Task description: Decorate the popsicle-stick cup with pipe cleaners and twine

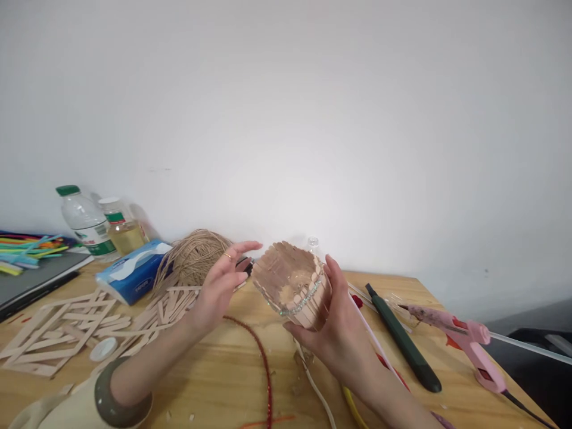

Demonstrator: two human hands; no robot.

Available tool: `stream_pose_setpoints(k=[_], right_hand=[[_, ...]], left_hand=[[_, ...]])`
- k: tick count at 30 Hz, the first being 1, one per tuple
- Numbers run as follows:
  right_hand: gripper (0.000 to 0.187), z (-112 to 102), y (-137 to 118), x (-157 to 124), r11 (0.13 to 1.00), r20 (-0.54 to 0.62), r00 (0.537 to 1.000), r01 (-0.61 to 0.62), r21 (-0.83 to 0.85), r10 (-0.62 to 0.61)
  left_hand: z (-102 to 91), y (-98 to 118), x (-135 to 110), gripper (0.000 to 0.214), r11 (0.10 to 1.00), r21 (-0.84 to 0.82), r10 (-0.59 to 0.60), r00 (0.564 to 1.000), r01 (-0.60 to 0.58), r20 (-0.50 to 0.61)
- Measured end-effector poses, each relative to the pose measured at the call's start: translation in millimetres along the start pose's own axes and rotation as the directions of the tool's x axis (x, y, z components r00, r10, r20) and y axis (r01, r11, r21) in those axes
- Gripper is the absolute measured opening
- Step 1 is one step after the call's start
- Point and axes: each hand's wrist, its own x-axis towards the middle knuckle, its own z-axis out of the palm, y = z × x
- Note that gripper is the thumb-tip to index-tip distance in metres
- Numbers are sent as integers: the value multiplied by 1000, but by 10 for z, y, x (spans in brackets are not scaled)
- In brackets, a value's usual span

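Observation:
My right hand (335, 328) grips a small round basket made of wooden craft sticks (292, 285), held tilted above the wooden table (223, 381) with its mouth facing me. A thin silver glittery band runs round its side. My left hand (218, 289) hovers just left of the basket with fingers stretched out and apart, holding nothing; a ring shows on one finger and a thick greenish bangle (114, 399) sits on that wrist.
A ball of twine (196, 256) lies behind my left hand. Loose craft sticks and stick frames (58, 330), a tissue pack (134, 274), two bottles (87, 223) and coloured straws (27, 247) fill the left. A pink glue gun (465, 342), a dark green knife (402, 339) and a red pipe cleaner (263, 363) lie nearby.

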Motion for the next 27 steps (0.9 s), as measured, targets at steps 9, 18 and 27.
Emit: stream_pose_setpoints(k=[9,18,27], right_hand=[[89,-10,-26,-15,899,-90,946,263,-349,-311],[86,1,-42,-22,876,-46,954,251,-413,-295],[79,-22,-62,-16,839,-27,940,291,-460,-341]], left_hand=[[281,196,-277,27,943,318,34,981,-94,190],[322,110,-304,6,915,403,13,999,-26,35],[382,111,-337,5,911,410,-33,999,31,-3]])
